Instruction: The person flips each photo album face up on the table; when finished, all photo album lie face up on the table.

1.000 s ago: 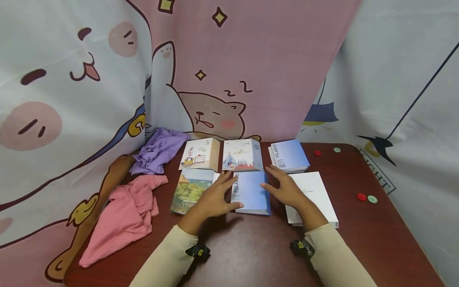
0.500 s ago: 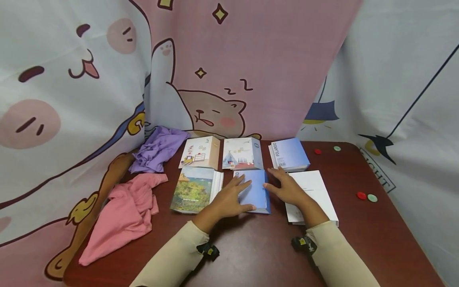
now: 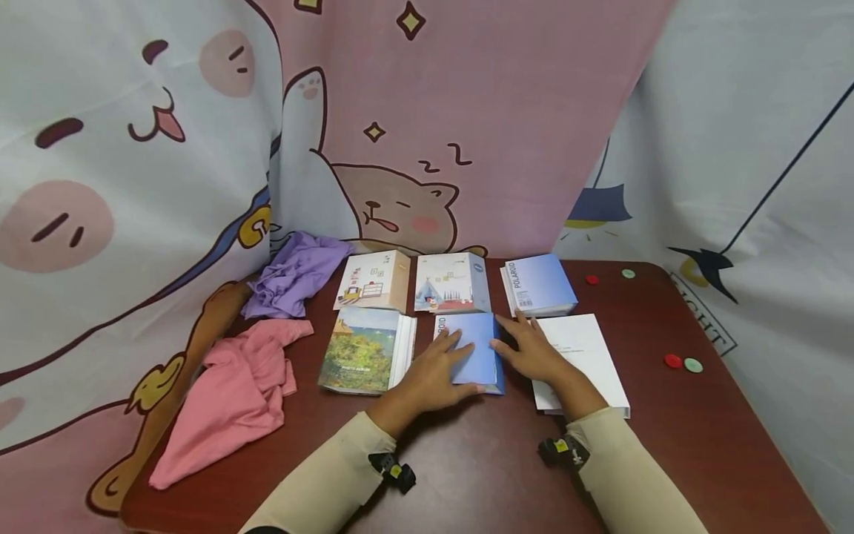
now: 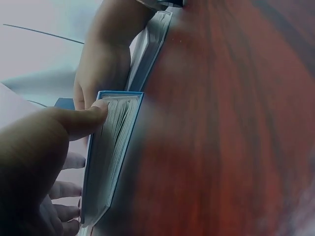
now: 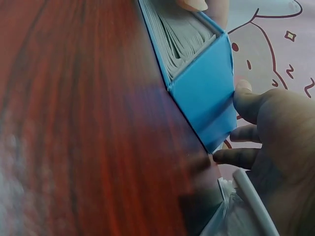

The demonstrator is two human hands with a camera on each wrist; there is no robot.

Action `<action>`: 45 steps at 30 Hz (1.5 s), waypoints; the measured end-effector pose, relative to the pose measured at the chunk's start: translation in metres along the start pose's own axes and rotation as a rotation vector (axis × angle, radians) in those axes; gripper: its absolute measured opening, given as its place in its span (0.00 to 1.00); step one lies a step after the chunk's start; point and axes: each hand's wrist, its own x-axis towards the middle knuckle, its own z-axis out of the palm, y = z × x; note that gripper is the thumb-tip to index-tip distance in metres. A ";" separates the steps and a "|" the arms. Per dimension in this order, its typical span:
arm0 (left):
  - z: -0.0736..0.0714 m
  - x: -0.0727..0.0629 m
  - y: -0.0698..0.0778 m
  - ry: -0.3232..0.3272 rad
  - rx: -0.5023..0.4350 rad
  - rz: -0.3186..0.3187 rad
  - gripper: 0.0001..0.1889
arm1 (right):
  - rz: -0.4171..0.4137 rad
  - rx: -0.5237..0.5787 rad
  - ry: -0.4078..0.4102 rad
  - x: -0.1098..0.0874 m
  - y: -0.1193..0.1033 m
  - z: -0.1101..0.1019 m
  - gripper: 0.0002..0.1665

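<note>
Currently the blue album (image 3: 477,348) lies flat on the dark red surface (image 3: 480,460), in the front row between the landscape album (image 3: 360,360) and the white book (image 3: 583,356). It is covered by the left hand (image 3: 437,371), whose fingers are spread flat over the cover with the thumb hooked against the near page edge, as is confirmed in the left wrist view (image 4: 88,118). The right edge is touched by the right hand (image 3: 534,352), fingers extended and relaxed rather than curled. For squaring the album into line, light, even pressure from both sides would seem best, so that the cover is not lifted or the pages fanned. Compared with a second ago, the album has been shifted a little farther from the person, and more of its cover, including most of the printed word, is now hidden under the left hand.
</note>
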 end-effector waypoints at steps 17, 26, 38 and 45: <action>0.005 0.000 0.001 0.014 0.077 0.016 0.45 | 0.053 -0.062 -0.052 0.001 -0.002 0.003 0.41; 0.004 0.001 0.001 0.032 0.053 0.023 0.42 | 0.014 0.008 -0.013 0.000 -0.001 -0.003 0.40; 0.002 -0.003 0.000 0.064 -0.162 0.062 0.48 | -0.106 0.287 0.095 -0.005 0.003 -0.012 0.42; -0.001 0.000 -0.002 0.083 -0.258 0.152 0.50 | -0.074 0.391 0.061 -0.006 -0.007 -0.015 0.44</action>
